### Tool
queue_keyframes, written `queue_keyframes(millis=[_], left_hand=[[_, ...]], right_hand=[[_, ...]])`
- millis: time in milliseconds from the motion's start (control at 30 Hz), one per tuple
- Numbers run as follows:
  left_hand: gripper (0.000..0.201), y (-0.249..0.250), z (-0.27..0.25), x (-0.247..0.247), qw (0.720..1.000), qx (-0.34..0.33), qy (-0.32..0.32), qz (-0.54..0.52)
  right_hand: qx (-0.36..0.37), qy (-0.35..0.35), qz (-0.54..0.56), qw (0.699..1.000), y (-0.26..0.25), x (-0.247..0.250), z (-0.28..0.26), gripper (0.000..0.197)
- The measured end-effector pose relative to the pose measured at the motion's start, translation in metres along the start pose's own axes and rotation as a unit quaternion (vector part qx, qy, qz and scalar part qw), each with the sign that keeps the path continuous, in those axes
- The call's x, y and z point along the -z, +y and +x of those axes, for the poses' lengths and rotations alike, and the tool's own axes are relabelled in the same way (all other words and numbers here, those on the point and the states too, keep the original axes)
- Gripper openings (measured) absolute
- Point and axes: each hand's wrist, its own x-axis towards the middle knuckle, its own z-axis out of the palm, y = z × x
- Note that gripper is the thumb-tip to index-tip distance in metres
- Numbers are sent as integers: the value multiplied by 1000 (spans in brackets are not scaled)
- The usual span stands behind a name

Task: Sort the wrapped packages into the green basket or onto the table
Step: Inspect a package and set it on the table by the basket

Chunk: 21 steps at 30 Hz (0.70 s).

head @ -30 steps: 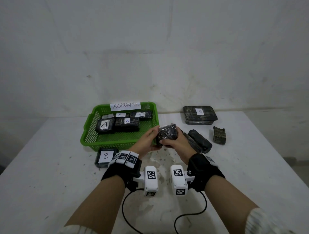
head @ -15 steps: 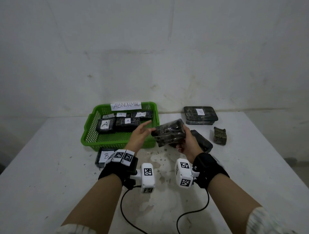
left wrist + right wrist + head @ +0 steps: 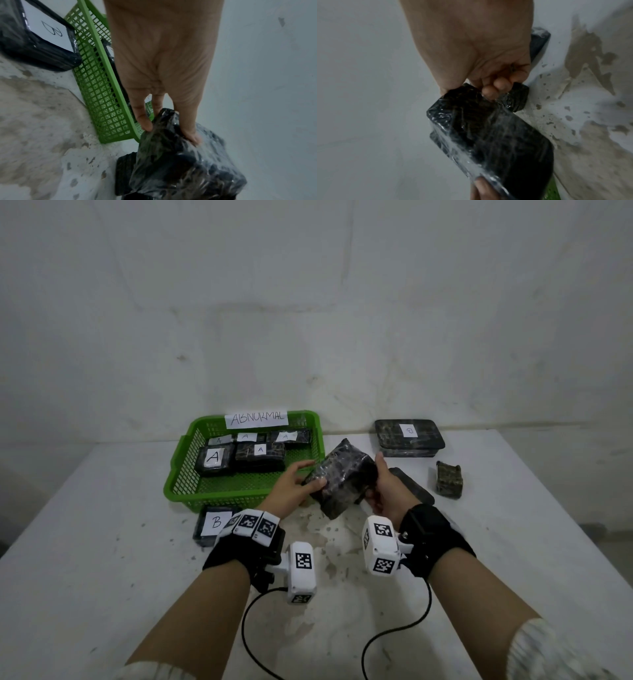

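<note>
Bare white walls close in behind a stained white table [image 3: 102, 542], and at its far left sits the green basket [image 3: 178, 477], tagged ABNORMAL on a paper sign [image 3: 257, 419] and already holding several dark packages marked A [image 3: 214, 462].

Both hands are up over the middle of the table, sharing one wrapped package [image 3: 342, 477], a dark block in glossy clear film, tilted on its corner and held off the surface just beside the basket's right wall. The right hand [image 3: 387, 491] has it from the right, fingers [image 3: 494, 88] curled over the end of the block. The left hand [image 3: 291, 484] pinches the near left corner, thumb and fingertips [image 3: 190, 134] closed on the loose film.

No letter shows on the faces turned toward me, so this looks like the inspection step: turning the block over to judge where it belongs. Nothing yet says which way it goes.

Two packages marked B lie on the table, one [image 3: 214, 523] in front of the basket, another [image 3: 409, 434] at the far right on a stack. A flat dark package [image 3: 414, 486] lies just behind the right hand, and a small block [image 3: 449, 479] stands farther right.

Next comes a decision, then a short carry: left over the basket wall, or down onto the table. The slippery film asks for a firm hold while one hand lets go.
</note>
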Motion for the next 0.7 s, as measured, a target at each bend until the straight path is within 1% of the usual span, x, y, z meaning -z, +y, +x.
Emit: queue_keyframes(millis=[33, 100, 133, 200, 267, 333, 400, 467, 500, 567, 633, 700], left_hand=[[45, 0, 0, 0, 1000, 3, 1, 2], [42, 3, -1, -2, 1000, 4, 7, 13], [40, 4, -1, -3, 1000, 2, 12, 17], [37, 6, -2, -6, 1000, 8, 17, 13], [37, 8, -3, -8, 1000, 23, 13, 7], [39, 10, -4, -9, 999, 41, -15, -11], [37, 13, -5, -9, 996, 48, -46, -66], [36, 16, -4, -8, 993, 42, -56, -99], [37, 18, -3, -8, 993, 34, -51, -103], [36, 20, -1, -10, 994, 18, -25, -102], [30, 21, 1, -11, 994, 7, 1, -110], [28, 21, 2, -12, 993, -2, 11, -117]], right_hand=[[5, -2, -6, 1000, 1, -1, 0, 64], [10, -41, 15, 999, 3, -3, 0, 61], [11, -67, 40, 997, 5, -5, -2, 59], [20, -95, 101, 990, 6, -7, -5, 55], [28, -96, 148, 984, 9, -9, -8, 64], [27, -104, 174, 979, 11, -10, -5, 60], [21, -107, 176, 978, 14, -10, -1, 56], [19, -96, 160, 982, 13, -13, 0, 52], [17, -91, 149, 984, 12, -15, -1, 47], [8, -121, 149, 981, 11, -18, -5, 48], [20, -150, 134, 979, 8, -20, -8, 47], [30, -155, 98, 983, 5, -19, -10, 35]])
